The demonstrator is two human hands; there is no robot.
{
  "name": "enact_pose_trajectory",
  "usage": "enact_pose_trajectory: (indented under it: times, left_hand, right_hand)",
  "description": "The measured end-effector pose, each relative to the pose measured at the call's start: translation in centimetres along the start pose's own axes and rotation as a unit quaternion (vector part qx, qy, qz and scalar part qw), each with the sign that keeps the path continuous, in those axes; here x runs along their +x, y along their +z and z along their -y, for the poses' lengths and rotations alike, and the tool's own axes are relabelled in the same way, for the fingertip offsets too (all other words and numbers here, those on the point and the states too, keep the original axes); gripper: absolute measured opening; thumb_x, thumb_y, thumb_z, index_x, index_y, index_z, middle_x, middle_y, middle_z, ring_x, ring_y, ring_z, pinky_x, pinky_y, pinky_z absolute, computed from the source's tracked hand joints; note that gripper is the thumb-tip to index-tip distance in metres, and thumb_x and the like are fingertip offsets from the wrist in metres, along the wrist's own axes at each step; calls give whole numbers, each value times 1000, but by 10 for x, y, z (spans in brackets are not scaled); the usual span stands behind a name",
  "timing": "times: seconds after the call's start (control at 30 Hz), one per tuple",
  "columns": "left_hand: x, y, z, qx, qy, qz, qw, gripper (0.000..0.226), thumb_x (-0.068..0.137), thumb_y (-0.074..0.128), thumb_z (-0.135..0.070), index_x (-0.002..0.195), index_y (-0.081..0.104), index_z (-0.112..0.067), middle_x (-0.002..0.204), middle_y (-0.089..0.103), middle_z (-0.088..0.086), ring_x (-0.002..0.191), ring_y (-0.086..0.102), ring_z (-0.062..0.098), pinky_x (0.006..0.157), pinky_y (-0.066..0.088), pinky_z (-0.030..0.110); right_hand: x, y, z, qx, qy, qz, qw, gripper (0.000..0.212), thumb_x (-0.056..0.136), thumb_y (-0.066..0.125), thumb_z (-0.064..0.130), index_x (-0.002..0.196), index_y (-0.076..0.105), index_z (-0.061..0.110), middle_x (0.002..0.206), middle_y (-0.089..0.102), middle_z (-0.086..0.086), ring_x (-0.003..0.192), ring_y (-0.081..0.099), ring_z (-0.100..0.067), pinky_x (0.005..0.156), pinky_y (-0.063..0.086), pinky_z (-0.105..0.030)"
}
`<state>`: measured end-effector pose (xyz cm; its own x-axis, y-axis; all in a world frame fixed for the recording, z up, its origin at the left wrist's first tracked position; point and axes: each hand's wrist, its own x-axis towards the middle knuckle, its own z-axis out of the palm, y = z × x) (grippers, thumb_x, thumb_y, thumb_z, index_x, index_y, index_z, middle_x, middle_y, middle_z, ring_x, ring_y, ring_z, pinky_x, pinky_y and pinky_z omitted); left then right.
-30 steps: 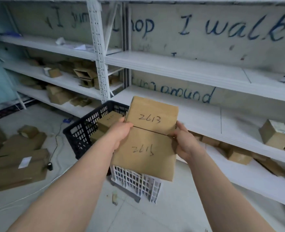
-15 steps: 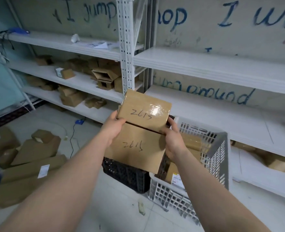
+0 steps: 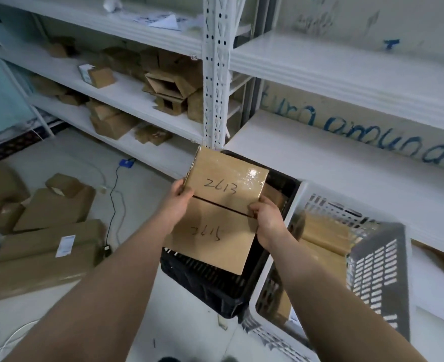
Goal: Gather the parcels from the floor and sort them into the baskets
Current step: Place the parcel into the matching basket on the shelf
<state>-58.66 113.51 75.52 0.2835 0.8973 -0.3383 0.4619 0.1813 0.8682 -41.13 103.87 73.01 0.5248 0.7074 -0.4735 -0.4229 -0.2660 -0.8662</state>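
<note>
Left hand [image 3: 175, 202] and right hand [image 3: 268, 220] grip two flat brown parcels from opposite sides, fingers curled round the edges just where one parcel meets the other. The upper parcel [image 3: 226, 184], glossy with clear tape, bears the handwritten number 2613; the lower parcel [image 3: 210, 241] carries a similar scrawled number and hangs toward the person. Both are held in the air above the black basket [image 3: 210, 286], whose far rim shows behind the upper parcel.

Half a second ago the pair was framed against the white shelf upright [image 3: 215, 74], with the black basket showing only beneath it; now the parcels sit lower in view, over the basket's opening. A second ago that basket stood off to the left of the parcels. The grip itself has not changed: the same hands are at the same edges.

Touching the black basket on its right stands the white basket [image 3: 380, 270], with brown parcels [image 3: 322, 236] lying inside. More parcels [image 3: 46, 244] lie heaped on the floor [image 3: 142, 184] at left, beside a black cable [image 3: 114, 205] that runs from a blue plug [image 3: 127, 163]. Cardboard boxes [image 3: 168, 82], some open, crowd the white shelving [image 3: 320, 158] behind.
</note>
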Motion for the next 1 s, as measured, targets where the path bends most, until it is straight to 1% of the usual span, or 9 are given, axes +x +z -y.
enact_pose_trajectory:
  times: [0.13, 0.2, 0.33, 0.53, 0.67, 0.77, 0.83, 0.93, 1.0]
  left_hand:
    - [33, 1, 25, 69, -23, 42, 996, 49, 99, 41, -46, 143, 35, -26, 140, 50, 2, 127, 47, 26, 100, 37, 46]
    - [51, -1, 35, 92, -42, 64, 993, 54, 96, 42, -52, 143, 35, -26, 139, 50, 3, 123, 49, 26, 101, 40, 46]
    - [83, -3, 46, 135, -65, 121, 981, 56, 96, 44, -52, 144, 32, -25, 141, 47, 6, 123, 49, 26, 102, 40, 42]
    - [114, 0, 51, 201, -76, 205, 955, 52, 99, 42, -44, 145, 32, -22, 141, 47, 6, 115, 50, 22, 88, 36, 30]
    - [127, 7, 61, 237, -91, 284, 925, 54, 99, 43, -42, 147, 30, -21, 139, 48, 5, 114, 50, 20, 96, 39, 36]
    - [134, 12, 68, 253, -99, 311, 911, 57, 99, 44, -39, 149, 23, -22, 143, 45, 5, 125, 48, 25, 101, 38, 38]
    - [139, 14, 72, 255, -100, 319, 907, 58, 98, 46, -37, 149, 23, -22, 141, 48, 5, 120, 50, 23, 102, 40, 38]
    - [144, 15, 73, 272, -102, 328, 899, 57, 97, 47, -35, 148, 27, -19, 138, 50, 5, 108, 50, 19, 92, 40, 31]
    - [146, 15, 74, 276, -109, 337, 893, 58, 95, 48, -36, 147, 29, -19, 142, 47, 6, 116, 52, 22, 96, 40, 31]
  right_hand:
    - [22, 2, -21, -8, 46, -19, 999, 32, 91, 45, 5, 114, 64, 12, 107, 69, -16, 96, 66, -35, 86, 56, -50]
    - [30, 5, -30, 3, 63, -25, 998, 33, 85, 47, 3, 112, 66, 9, 106, 70, -18, 95, 67, -38, 82, 58, -50]
    - [40, 10, -48, 6, 88, -78, 993, 27, 74, 49, -3, 95, 64, 5, 92, 65, -15, 81, 63, -34, 65, 55, -38]
    - [49, 18, -73, 15, 123, -158, 980, 24, 92, 53, 8, 115, 60, 11, 102, 66, -11, 87, 63, -27, 62, 50, -32]
    - [53, 19, -91, -3, 159, -176, 971, 33, 91, 58, 12, 124, 58, 7, 105, 66, -12, 89, 63, -27, 64, 51, -32]
    - [55, 22, -93, -25, 164, -187, 968, 31, 95, 49, 9, 126, 52, 11, 103, 62, -7, 87, 58, -21, 63, 46, -30]
    - [58, 22, -95, -35, 167, -192, 967, 34, 96, 46, 8, 129, 51, 12, 105, 60, -5, 89, 56, -19, 70, 45, -32]
    - [60, 23, -98, -35, 180, -201, 962, 29, 95, 44, 4, 120, 56, 7, 101, 62, -9, 87, 56, -21, 71, 45, -31]
    - [60, 25, -102, -30, 185, -201, 962, 27, 92, 43, 0, 113, 60, 4, 99, 64, -13, 88, 58, -25, 67, 46, -30]
